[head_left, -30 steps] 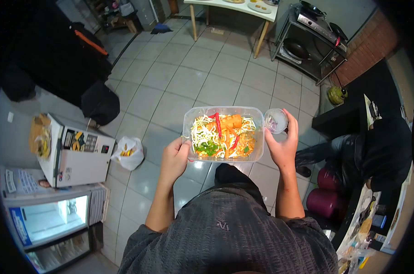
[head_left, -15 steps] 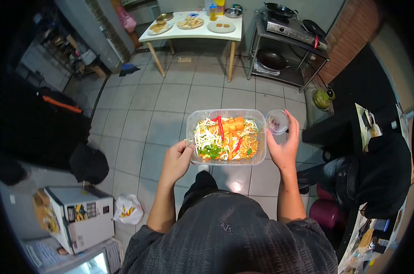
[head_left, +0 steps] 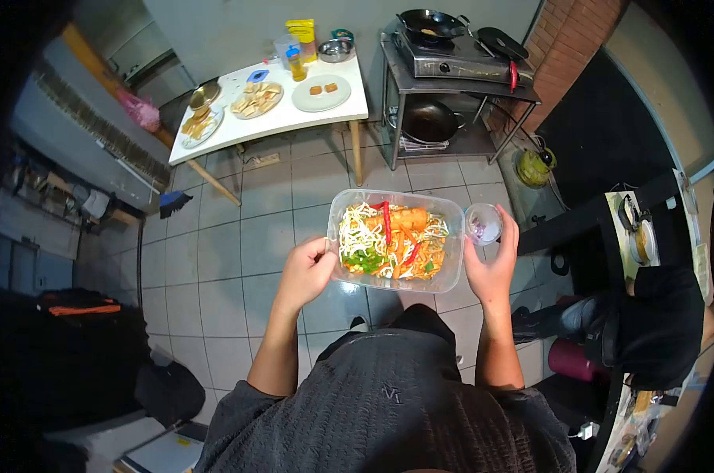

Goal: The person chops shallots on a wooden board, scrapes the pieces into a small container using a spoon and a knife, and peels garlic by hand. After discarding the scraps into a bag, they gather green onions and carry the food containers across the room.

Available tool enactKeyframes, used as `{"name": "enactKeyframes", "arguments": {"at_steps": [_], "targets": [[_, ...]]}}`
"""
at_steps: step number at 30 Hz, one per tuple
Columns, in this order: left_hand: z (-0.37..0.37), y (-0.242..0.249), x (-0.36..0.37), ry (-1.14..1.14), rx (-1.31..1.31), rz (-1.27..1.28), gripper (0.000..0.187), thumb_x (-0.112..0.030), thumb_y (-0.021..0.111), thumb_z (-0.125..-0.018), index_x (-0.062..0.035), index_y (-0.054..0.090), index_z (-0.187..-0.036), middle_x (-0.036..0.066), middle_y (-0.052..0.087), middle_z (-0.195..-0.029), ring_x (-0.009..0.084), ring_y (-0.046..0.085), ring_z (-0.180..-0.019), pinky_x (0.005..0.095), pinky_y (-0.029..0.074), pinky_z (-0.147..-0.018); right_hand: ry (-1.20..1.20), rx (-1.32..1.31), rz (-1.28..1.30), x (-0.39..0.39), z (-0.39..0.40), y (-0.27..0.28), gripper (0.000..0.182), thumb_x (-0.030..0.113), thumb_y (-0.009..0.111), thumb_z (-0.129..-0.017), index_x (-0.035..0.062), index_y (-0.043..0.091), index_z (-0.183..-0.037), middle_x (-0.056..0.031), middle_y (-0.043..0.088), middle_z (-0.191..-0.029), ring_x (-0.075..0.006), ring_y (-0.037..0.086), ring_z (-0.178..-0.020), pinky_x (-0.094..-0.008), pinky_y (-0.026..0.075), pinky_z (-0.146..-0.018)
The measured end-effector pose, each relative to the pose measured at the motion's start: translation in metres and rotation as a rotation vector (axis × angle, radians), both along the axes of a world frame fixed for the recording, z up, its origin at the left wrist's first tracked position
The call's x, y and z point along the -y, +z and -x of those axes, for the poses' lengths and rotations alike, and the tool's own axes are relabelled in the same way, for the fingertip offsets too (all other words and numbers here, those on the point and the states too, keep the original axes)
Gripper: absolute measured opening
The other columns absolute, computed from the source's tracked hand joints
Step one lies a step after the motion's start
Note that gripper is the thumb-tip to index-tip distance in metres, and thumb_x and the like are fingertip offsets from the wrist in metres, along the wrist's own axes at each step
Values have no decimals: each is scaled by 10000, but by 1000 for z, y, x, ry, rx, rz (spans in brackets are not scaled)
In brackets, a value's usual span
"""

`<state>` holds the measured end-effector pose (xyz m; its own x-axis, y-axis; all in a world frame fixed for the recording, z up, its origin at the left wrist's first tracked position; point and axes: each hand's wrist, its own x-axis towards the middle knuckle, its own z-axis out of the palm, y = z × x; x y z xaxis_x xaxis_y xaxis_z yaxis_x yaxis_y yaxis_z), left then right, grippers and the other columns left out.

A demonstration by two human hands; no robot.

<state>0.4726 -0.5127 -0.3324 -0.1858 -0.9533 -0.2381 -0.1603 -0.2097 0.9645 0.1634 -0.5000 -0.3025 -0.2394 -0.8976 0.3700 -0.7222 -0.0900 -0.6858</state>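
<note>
My left hand (head_left: 306,272) grips the left edge of a clear plastic food container (head_left: 451,264), thumb pressed against its rim. Inside lie white bean sprouts (head_left: 361,234), chopped greens (head_left: 358,261), red chili strips (head_left: 387,223) and an orange-brown rolled piece (head_left: 409,218). At the container's right side, my right hand (head_left: 492,276) is wrapped round a small clear cup (head_left: 483,225), which has small purplish bits in it. The cup sits right beside the container wall; whether the right fingers also bear the container is hidden.
Ahead stands a white table (head_left: 258,130) with plates of food, a bottle (head_left: 295,65) and a metal bowl (head_left: 336,51). To its right are a gas stove (head_left: 459,65) on a metal rack and a green gas cylinder (head_left: 535,167). Another person (head_left: 660,323) is at the right.
The table and stove appear nearer and further left, as my body has moved forward and turned. Both hands still hold the container and cup at about the same place in view.
</note>
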Motion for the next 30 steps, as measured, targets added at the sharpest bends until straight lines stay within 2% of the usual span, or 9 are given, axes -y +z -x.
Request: {"name": "enactKeyframes", "arguments": {"at_steps": [1, 6, 8, 14, 19, 23, 25, 30], "targets": [[5, -6, 12, -18, -4, 51, 168, -59, 511, -878, 26, 648, -835, 33, 620, -801, 98, 589, -680, 271, 469, -591, -11, -6, -4, 8, 5, -4, 690, 40, 755, -733, -18, 466, -1357, -198, 507, -1308, -341, 501, -1250, -403, 390, -1068], [32, -29, 70, 21, -44, 3, 157, -43, 508, -866, 35, 641, -831, 36, 599, -791, 102, 584, -684, 272, 468, -599, 4, 60, -3, 71, 31, -31, 690, 34, 752, -734, -17, 465, -1360, -198, 502, -1322, -342, 502, -1249, -402, 387, -1070], [46, -32, 85, 57, -64, -6, 156, -40, 507, -862, 37, 639, -830, 34, 594, -786, 101, 580, -684, 272, 464, -600, 17, 29, 31, 101, 44, -39, 670, -3, 736, -743, -14, 475, -1360, -173, 520, -1325, -291, 526, -1231, -372, 407, -1052], [60, -49, 155, 129, 19, 45, 156, -35, 522, -859, 35, 661, -854, 2, 597, -775, 73, 553, -698, 247, 444, -622, 178, 42, 66, 204, 66, -40, 677, -8, 725, -746, -23, 462, -1369, -178, 518, -1324, -292, 523, -1233, -375, 403, -1054], [68, -38, 197, 189, -164, -54, 117, -14, 558, -833, 17, 670, -840, -32, 598, -764, 52, 501, -684, 238, 413, -638, 250, 56, 81, 266, 67, -42, 682, 0, 728, -745, -30, 457, -1371, -186, 510, -1315, -312, 516, -1233, -387, 400, -1054], [59, -51, 225, 170, -154, -130, 100, -4, 575, -820, 5, 674, -826, -52, 595, -743, 41, 501, -693, 233, 408, -635, 240, 68, 62, 293, 63, -44, 687, 6, 732, -746, -37, 452, -1372, -196, 502, -1305, -328, 517, -1224, -396, 404, -1051], [48, -64, 239, 62, -135, -147, 241, 0, 550, -799, 25, 719, -969, 30, 699, -863, 105, 623, -780, 261, 491, -742, 220, 61, 66, 304, 60, -45, 687, 6, 733, -745, -37, 452, -1371, -195, 502, -1305, -326, 518, -1222, -395, 406, -1049], [44, -58, 263, 99, -202, -186, 218, 3, 559, -786, 21, 713, -938, 19, 695, -864, 102, 618, -793, 262, 486, -751, 222, 62, 65, 327, 54, -46, 687, 7, 734, -744, -36, 454, -1369, -193, 500, -1307, -323, 520, -1221, -393, 407, -1049]]}}
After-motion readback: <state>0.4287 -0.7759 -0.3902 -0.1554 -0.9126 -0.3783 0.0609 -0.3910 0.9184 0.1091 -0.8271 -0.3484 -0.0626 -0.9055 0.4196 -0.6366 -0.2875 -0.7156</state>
